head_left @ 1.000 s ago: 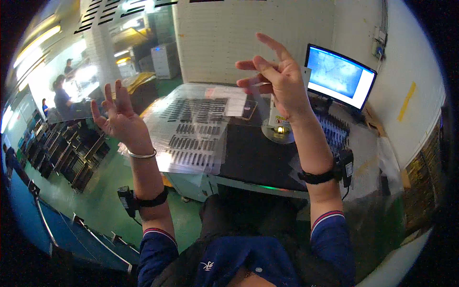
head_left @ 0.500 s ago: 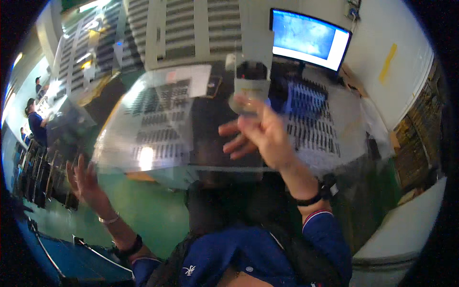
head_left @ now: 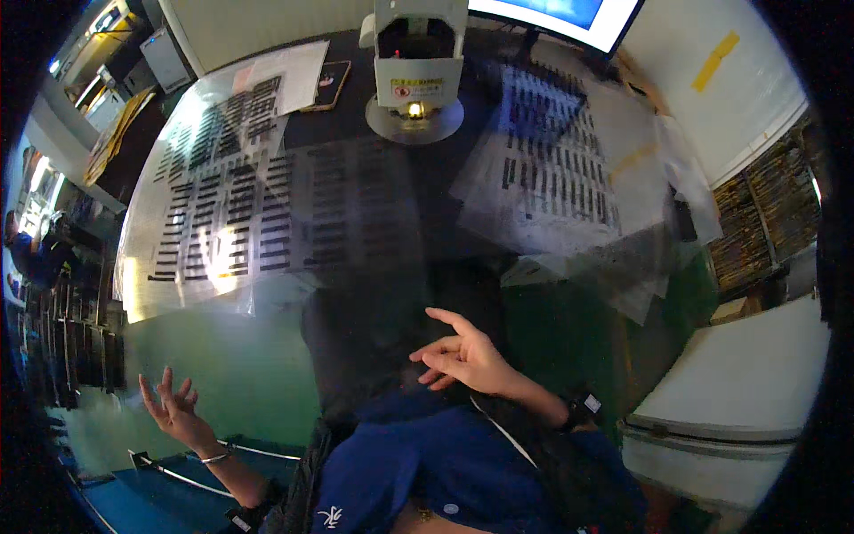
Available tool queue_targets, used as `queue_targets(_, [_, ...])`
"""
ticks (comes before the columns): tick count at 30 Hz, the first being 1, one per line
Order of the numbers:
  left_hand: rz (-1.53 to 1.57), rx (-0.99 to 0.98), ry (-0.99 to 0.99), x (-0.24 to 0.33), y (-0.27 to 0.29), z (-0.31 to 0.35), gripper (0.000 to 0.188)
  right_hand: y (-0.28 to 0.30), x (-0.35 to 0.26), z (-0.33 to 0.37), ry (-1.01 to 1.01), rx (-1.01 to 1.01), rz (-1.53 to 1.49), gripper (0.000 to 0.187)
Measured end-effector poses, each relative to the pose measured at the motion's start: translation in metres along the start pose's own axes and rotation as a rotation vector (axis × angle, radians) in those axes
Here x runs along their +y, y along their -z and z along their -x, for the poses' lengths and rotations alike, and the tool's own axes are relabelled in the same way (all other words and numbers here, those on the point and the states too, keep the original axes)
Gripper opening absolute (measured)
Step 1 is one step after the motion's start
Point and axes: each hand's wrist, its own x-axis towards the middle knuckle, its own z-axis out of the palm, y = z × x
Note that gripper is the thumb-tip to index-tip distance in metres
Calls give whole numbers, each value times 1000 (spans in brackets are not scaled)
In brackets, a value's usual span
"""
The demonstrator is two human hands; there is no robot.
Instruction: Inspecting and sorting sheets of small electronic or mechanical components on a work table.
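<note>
My left hand is raised at the lower left, away from the table, with fingers spread and nothing in it. My right hand hovers above my lap, near the table's front edge; its fingers are apart and it too holds nothing. Clear plastic sheets with rows of black strips cover the left part of the dark table, the front ones reaching the edge. More such sheets overlap on the right. Between them stands a pale grey desktop device with a lit spot above its round plate.
A phone lies beside the device. Behind to the right is a lit monitor. A white cabinet stands at my right, with stacked thin boards beyond. Racks and a person are at the far left.
My right hand has drawn back from in front of the device to over my lap. My left hand has moved lower. The whole view has shifted, so the table sits differently in the picture.
</note>
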Motion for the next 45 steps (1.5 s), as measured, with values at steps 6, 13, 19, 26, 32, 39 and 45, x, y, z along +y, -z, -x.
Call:
queue_targets(6, [4, -26, -160, 5, -15, 4, 48, -3, 6, 16, 10, 62, 45, 65])
queue_targets(13, [42, -34, -265, 18, -35, 1, 47, 2, -6, 15, 164, 264, 76, 63])
queue_targets(19, [20, -22, -282, 17, -56, -2, 48, 9, -11, 9, 222, 309, 112, 56])
queue_targets(26, [40, -20, -281, 18, -74, -1, 47, 17, -18, -3, 260, 318, 135, 53])
queue_targets(32, [52, -9, -255, 18, -79, -2, 47, 19, -21, -8, 255, 337, 152, 52])
queue_targets(39, [96, -65, -253, 14, -81, -4, 45, 20, -25, -10, 252, 353, 136, 51])
queue_targets(45, [104, -59, -245, 13, -83, -4, 45, 21, -26, -11, 275, 350, 140, 51])
